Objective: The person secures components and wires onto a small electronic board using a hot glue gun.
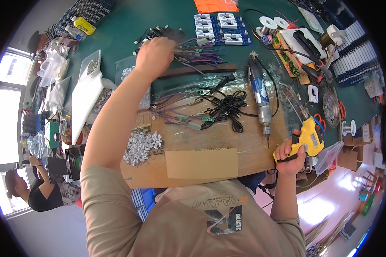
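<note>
My left hand point(155, 55) is at the far side of the bench, over a heap of black cables point(161, 32) and purple wires point(201, 55). Its fingers point down and away, partly hidden and blurred, so any grip on a cable is unclear. On the right, my right hand point(291, 157) is wrapped around the handle of a yellow and black glue gun point(309, 139). Between my arms, coiled black USB cables point(229, 105) with purple wires and small green boards point(208, 119) lie on a brown work board point(257, 150).
A blue and silver power screwdriver point(259, 88) lies right of the cables. Small white parts point(142, 147) are piled near a cardboard piece point(201, 163). White housings point(233, 39) stand on a blue rack at the back. Solder spools point(268, 23) and tools crowd the right; another person point(43, 184) sits left.
</note>
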Demonstrator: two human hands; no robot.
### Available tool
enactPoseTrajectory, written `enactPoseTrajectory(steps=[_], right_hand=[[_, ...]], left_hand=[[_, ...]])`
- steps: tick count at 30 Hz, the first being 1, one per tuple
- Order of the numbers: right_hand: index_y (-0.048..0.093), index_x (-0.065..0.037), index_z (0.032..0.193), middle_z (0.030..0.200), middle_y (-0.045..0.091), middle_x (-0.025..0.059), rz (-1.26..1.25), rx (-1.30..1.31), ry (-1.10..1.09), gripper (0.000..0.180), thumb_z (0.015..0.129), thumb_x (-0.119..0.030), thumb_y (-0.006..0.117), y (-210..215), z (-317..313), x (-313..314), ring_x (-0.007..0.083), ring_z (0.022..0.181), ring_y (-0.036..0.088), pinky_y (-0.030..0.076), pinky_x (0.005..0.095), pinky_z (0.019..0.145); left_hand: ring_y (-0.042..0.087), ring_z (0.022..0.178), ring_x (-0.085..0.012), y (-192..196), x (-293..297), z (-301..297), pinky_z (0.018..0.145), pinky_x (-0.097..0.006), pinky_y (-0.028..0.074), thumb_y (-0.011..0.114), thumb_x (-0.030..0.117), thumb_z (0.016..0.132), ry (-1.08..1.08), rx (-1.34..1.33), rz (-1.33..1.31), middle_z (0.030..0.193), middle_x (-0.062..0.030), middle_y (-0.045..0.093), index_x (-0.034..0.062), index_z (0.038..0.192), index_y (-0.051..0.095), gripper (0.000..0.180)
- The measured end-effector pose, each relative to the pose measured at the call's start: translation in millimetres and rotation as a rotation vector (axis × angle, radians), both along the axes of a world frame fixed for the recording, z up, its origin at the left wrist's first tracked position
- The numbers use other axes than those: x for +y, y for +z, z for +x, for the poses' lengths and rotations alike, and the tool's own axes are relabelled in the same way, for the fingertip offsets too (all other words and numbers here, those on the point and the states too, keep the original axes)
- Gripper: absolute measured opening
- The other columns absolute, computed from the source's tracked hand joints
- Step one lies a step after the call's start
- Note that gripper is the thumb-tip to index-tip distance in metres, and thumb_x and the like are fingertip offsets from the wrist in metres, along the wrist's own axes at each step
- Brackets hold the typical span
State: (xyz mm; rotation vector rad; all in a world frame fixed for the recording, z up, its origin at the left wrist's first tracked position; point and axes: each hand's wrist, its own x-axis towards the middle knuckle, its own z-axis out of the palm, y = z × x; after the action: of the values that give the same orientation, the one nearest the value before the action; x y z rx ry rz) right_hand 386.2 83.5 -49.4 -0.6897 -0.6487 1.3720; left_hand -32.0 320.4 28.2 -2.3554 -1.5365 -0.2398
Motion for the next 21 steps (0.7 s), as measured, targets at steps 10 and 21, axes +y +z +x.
enactPoseTrajectory(steps=[10, 21], right_hand=[[0.04, -0.005, 0.137, 0.072, 0.047, 0.0013, 0.023, 0.004, 0.018, 0.055, 0.099, -0.044, 0.05, 4.1, -5.2, 3.2, 0.0117, 0.051, 0.042, 0.037, 0.0289, 0.048], [0.041, -0.006, 0.137, 0.072, 0.047, 0.0013, 0.028, 0.008, 0.015, 0.057, 0.098, -0.046, 0.052, -1.5, 0.0, -2.3, 0.0122, 0.052, 0.044, 0.038, 0.0292, 0.05]], left_hand=[[0.069, 0.093, -0.0272, 86.9, 30.2, -54.8, 0.084, -0.038, 0.054, 0.063, 0.009, 0.093, -0.12, -1.883, 0.146, 0.098, -0.0118, 0.07, -0.0036, 0.114, 0.06, 0.025], [0.067, 0.081, -0.024, 140.2, -99.7, -15.8, 0.079, -0.034, 0.054, 0.056, 0.009, 0.096, -0.302, -1.939, -0.35, 0.093, -0.0114, 0.066, -0.0063, 0.116, 0.057, 0.025]])
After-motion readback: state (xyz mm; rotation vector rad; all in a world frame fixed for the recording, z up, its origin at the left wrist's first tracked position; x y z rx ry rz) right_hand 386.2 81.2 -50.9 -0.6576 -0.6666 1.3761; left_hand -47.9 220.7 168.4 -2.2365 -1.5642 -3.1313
